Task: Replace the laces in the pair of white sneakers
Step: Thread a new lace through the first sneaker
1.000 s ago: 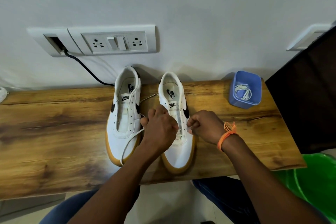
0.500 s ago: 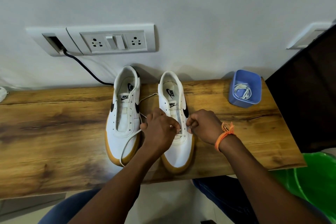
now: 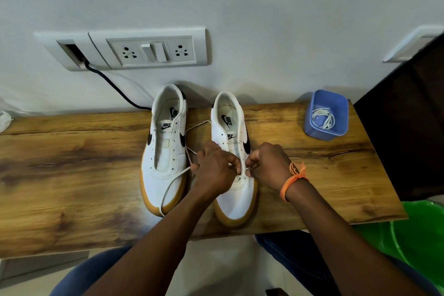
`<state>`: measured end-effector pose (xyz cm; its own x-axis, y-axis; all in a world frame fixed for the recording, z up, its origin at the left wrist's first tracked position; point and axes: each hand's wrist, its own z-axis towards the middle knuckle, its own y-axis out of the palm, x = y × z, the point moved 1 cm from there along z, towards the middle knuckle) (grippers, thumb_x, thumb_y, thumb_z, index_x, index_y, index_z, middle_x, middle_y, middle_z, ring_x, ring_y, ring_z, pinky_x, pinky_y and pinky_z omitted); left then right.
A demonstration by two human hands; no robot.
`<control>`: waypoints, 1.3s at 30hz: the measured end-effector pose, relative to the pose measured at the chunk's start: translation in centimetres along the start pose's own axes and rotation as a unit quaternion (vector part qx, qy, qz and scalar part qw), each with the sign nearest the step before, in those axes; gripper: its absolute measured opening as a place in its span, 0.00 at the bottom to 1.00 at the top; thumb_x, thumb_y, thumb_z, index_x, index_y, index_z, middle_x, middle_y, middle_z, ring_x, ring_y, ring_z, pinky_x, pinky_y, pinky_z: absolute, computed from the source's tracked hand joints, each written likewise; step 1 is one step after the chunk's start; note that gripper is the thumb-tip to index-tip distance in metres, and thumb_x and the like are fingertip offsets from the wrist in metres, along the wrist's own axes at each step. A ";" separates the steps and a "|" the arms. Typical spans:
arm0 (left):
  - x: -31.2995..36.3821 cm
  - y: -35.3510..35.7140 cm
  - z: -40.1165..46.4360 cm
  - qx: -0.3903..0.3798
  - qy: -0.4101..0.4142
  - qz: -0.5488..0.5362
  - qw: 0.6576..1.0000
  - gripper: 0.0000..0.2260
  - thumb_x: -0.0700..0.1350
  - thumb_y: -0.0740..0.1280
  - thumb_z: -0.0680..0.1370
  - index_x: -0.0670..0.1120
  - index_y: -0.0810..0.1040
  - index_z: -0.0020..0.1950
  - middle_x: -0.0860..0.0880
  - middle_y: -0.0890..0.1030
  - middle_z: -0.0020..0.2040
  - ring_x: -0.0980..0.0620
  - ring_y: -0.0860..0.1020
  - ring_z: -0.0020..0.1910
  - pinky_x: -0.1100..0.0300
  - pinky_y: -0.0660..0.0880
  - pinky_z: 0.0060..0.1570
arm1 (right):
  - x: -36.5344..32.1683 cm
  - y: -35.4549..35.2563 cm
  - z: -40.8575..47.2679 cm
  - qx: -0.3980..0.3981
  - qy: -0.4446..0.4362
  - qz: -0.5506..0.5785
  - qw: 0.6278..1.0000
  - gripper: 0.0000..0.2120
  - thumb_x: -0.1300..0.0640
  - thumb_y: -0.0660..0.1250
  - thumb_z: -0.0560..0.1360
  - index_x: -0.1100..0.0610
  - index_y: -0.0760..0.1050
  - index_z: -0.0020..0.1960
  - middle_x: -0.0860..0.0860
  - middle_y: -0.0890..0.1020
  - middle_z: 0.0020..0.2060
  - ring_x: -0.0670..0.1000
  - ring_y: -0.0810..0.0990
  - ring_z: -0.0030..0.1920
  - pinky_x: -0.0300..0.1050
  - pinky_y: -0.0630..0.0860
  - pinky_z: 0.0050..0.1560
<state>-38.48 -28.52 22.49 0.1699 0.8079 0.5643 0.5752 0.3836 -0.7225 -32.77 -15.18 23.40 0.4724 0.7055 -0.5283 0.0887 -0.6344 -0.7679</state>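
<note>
Both my hands have barely shifted. Unlaced left sneaker [image 3: 165,151] sits beside; my left hand [image 3: 215,170] pinches the white lace [image 3: 174,181] over the right sneaker [image 3: 236,190], my right hand [image 3: 269,166] pinching its tip at an eyelet.

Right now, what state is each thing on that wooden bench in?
Left white gum-soled sneaker: unlaced, upright.
Right white gum-soled sneaker: being laced near the toe.
White lace: partly threaded, trailing loose.
Left hand: pinching lace.
Right hand: pinching lace tip.
Blue plastic tub: holds coiled lace.
</note>
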 end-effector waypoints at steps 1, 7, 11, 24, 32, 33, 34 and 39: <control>-0.1 0.0 0.1 0.006 0.001 -0.008 1.000 0.13 0.45 0.73 0.74 0.60 0.77 0.34 0.52 0.62 0.53 0.49 0.62 0.61 0.48 0.63 0.62 | 0.0 -0.1 0.0 0.002 0.003 0.008 1.000 0.08 0.60 0.78 0.67 0.56 0.85 0.46 0.51 0.86 0.42 0.49 0.83 0.43 0.42 0.80 0.48; 0.7 -0.7 -0.3 0.029 -0.008 0.048 0.998 0.05 0.48 0.76 0.72 0.58 0.82 0.43 0.52 0.66 0.55 0.46 0.64 0.64 0.51 0.63 0.58 | -0.6 -0.3 -0.4 0.018 0.010 -0.011 1.000 0.07 0.60 0.76 0.69 0.52 0.81 0.34 0.48 0.84 0.35 0.48 0.82 0.39 0.42 0.78 0.43; 0.2 -2.0 0.0 0.011 0.016 0.075 0.997 0.05 0.52 0.78 0.69 0.58 0.85 0.43 0.52 0.73 0.56 0.46 0.66 0.62 0.49 0.64 0.58 | 1.0 -3.3 -0.4 0.014 0.048 0.031 0.998 0.07 0.61 0.72 0.70 0.56 0.82 0.33 0.50 0.83 0.28 0.48 0.83 0.31 0.49 0.83 0.41; -0.8 -6.8 2.3 0.105 0.114 -0.013 0.988 0.14 0.40 0.75 0.73 0.50 0.83 0.57 0.53 0.77 0.51 0.57 0.76 0.43 0.62 0.74 0.48 | 1.6 -3.7 -0.2 0.026 0.062 0.094 0.993 0.16 0.58 0.75 0.70 0.51 0.80 0.57 0.53 0.84 0.44 0.54 0.84 0.41 0.53 0.83 0.43; -1.3 -4.3 2.2 0.029 0.181 0.011 0.983 0.19 0.42 0.73 0.75 0.49 0.80 0.66 0.45 0.81 0.59 0.47 0.79 0.56 0.58 0.74 0.55 | -1.0 0.3 -0.4 0.064 -0.017 0.005 0.998 0.04 0.58 0.79 0.67 0.56 0.84 0.38 0.50 0.84 0.34 0.49 0.82 0.37 0.37 0.73 0.40; -1.3 -4.4 2.2 0.031 0.180 0.011 0.983 0.16 0.42 0.74 0.75 0.49 0.81 0.63 0.46 0.82 0.58 0.48 0.79 0.54 0.58 0.74 0.53 | -0.8 0.4 -0.3 0.058 -0.019 0.001 0.998 0.05 0.58 0.79 0.67 0.56 0.83 0.36 0.50 0.84 0.33 0.48 0.81 0.37 0.38 0.75 0.40; -1.4 -4.4 2.2 0.032 0.181 0.008 0.983 0.15 0.43 0.74 0.75 0.49 0.82 0.61 0.46 0.82 0.57 0.49 0.79 0.53 0.58 0.74 0.53 | -0.5 0.3 -0.2 0.050 -0.017 -0.010 0.999 0.05 0.59 0.78 0.68 0.56 0.82 0.35 0.49 0.83 0.32 0.47 0.81 0.36 0.39 0.76 0.40; -1.7 -5.0 2.2 0.024 0.169 -0.016 0.985 0.13 0.44 0.75 0.74 0.49 0.84 0.58 0.49 0.82 0.57 0.52 0.79 0.52 0.55 0.77 0.55 | 2.7 -2.8 0.9 0.089 0.075 -0.070 0.991 0.06 0.59 0.74 0.72 0.57 0.81 0.37 0.54 0.82 0.35 0.55 0.81 0.38 0.47 0.79 0.43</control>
<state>-43.40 -30.84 24.25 0.4134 0.6037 0.6816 0.5476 0.4333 -0.7158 -32.53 -11.22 23.87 0.5931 0.7189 -0.3625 0.0129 -0.4586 -0.8885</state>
